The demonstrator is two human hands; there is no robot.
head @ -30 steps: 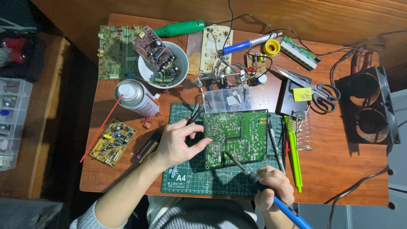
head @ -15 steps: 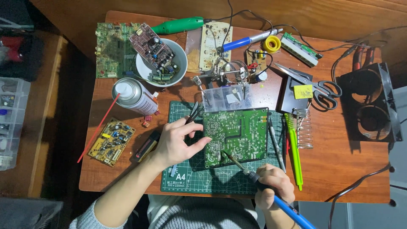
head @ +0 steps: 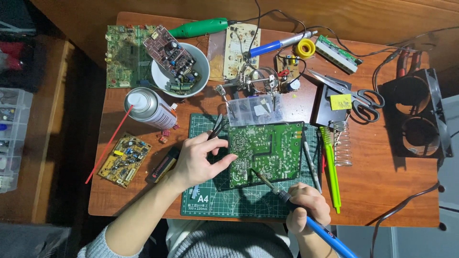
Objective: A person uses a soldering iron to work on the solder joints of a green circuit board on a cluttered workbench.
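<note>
A green circuit board [head: 272, 150] lies solder side up on a green cutting mat [head: 224, 200]. My left hand [head: 198, 160] rests on the board's left edge, with thumb and fingers pinching dark tweezers [head: 216, 130] that point away from me. My right hand [head: 306, 208] grips a soldering iron with a blue handle [head: 330, 237]. Its metal tip [head: 254, 173] touches the board near the lower middle.
A spray can [head: 148, 109] with a red straw, a white bowl [head: 203, 62] holding a board, a yellow board [head: 125, 158], scissors [head: 351, 93], a coil stand [head: 342, 143], green tools [head: 331, 167], a helping-hand clamp [head: 253, 79] and black fans [head: 418, 114] crowd the wooden table [head: 382, 186].
The view has shifted slightly. The iron's tip has crept a little further onto the board. My left hand stays at the board's left edge.
</note>
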